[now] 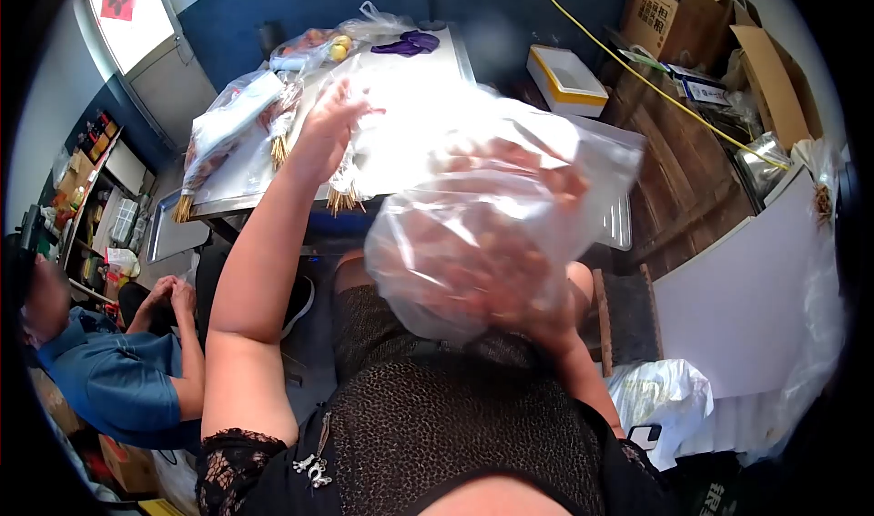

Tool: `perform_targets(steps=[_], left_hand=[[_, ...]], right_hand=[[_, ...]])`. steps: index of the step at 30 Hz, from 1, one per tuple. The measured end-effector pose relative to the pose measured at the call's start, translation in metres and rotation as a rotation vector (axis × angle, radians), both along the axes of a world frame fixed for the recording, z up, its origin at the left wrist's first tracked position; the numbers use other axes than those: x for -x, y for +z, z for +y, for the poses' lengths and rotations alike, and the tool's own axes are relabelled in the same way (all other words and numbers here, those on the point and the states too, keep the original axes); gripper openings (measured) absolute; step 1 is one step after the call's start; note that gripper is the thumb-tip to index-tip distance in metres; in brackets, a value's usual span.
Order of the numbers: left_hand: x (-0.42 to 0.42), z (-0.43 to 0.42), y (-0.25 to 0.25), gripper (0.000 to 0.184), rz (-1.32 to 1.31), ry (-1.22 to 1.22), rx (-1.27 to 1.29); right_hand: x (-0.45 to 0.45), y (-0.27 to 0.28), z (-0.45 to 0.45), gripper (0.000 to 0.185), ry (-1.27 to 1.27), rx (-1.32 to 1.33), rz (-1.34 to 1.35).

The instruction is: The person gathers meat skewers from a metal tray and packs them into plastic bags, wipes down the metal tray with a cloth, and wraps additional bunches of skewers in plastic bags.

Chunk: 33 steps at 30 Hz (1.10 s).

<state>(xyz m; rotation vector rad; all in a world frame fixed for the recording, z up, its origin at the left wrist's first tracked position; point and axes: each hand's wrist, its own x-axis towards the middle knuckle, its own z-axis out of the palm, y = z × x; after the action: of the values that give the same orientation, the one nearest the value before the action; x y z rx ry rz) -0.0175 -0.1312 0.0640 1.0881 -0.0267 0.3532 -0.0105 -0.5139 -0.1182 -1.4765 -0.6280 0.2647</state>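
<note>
A clear plastic bag (pixel 464 243) full of reddish-brown pieces, perhaps meat, is held up in front of my body. My right hand (pixel 542 320) grips it from below on the right; the bag covers part of the fingers. My left hand (pixel 335 115) is raised over the bright white table (pixel 410 79), its fingers apart and nothing visible in them. Glare washes out the fingertips. Beside that hand, bagged bundles of skewers (pixel 279 147) lie on the table, with more stick ends (pixel 344 199) at its front edge.
At left sits another person (pixel 118 370), hands together. A purple cloth (pixel 407 43) and bagged round items (pixel 340 48) lie at the table's back. To the right are a yellow-white box (pixel 566 79), cardboard boxes (pixel 669 20), a yellow hose (pixel 637 71) and a stool (pixel 628 317).
</note>
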Motion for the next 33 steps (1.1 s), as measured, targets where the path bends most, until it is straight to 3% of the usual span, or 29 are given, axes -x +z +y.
perform_targets(steps=[2,4,6,7,8,10,12,13,14,17,19,21,24,26,27,30,31,33], left_hand=[[-0.013,-0.021,0.019,0.072,-0.106,0.183,-0.711],[-0.023,-0.032,0.041,0.062,-0.098,0.154,-0.756],[-0.021,-0.053,0.078,0.050,0.006,0.029,-1.116],[-0.020,-0.070,0.086,0.040,-0.193,0.066,-1.292],[-0.020,-0.080,0.090,0.040,-0.193,0.050,-1.304],[-0.015,-0.096,0.094,0.037,-0.545,-0.105,-1.633],[0.016,-0.118,0.099,0.037,-0.260,-0.461,-1.489],[0.025,-0.121,0.096,0.043,-0.448,-0.465,-1.684],[0.044,-0.131,0.106,0.050,-0.214,-0.546,-1.933],[0.080,-0.113,0.102,0.060,-0.337,-0.417,-1.825],[0.098,-0.094,0.112,0.068,0.143,-0.229,-1.658],[0.098,-0.063,0.093,0.064,0.243,-0.005,-1.660],[0.076,-0.013,0.039,0.050,0.019,0.147,-1.831],[0.061,-0.020,0.003,0.042,0.288,0.082,-1.573],[0.046,-0.010,-0.026,0.044,0.180,-0.021,-1.597],[0.036,-0.048,-0.048,0.026,-0.167,-0.110,-1.481],[0.045,-0.058,-0.030,0.026,-0.177,-0.110,-1.477],[0.070,-0.087,0.034,0.018,-0.105,-0.100,-1.805]], right_hand=[[0.005,0.020,0.024,0.092,-0.133,0.189,-0.585],[0.009,0.028,0.040,0.092,-0.149,0.189,-0.674],[0.005,0.026,0.054,0.092,-0.087,0.219,-0.607],[0.006,0.026,0.059,0.092,-0.102,0.208,-0.595],[0.007,0.026,0.064,0.091,-0.056,0.222,-0.529],[0.007,0.027,0.070,0.090,-0.014,0.230,-0.461],[0.006,0.029,0.072,0.087,-0.001,0.237,-0.401],[0.005,0.028,0.071,0.087,-0.003,0.235,-0.395],[0.003,0.026,0.067,0.088,-0.011,0.235,-0.366],[-0.004,0.020,0.053,0.091,-0.053,0.187,-0.319],[-0.008,0.024,0.039,0.099,-0.060,0.129,-0.217],[-0.016,0.020,0.029,0.103,-0.054,0.054,-0.173],[-0.017,0.017,0.017,0.105,-0.021,-0.041,-0.077],[-0.012,0.025,0.015,0.096,-0.063,-0.009,0.082],[-0.010,0.030,0.015,0.090,-0.077,-0.059,0.140],[-0.010,0.032,0.010,0.091,-0.054,-0.119,0.167],[-0.011,0.025,0.008,0.091,-0.061,-0.115,0.160],[-0.015,0.012,0.000,0.091,-0.093,-0.090,0.098]])
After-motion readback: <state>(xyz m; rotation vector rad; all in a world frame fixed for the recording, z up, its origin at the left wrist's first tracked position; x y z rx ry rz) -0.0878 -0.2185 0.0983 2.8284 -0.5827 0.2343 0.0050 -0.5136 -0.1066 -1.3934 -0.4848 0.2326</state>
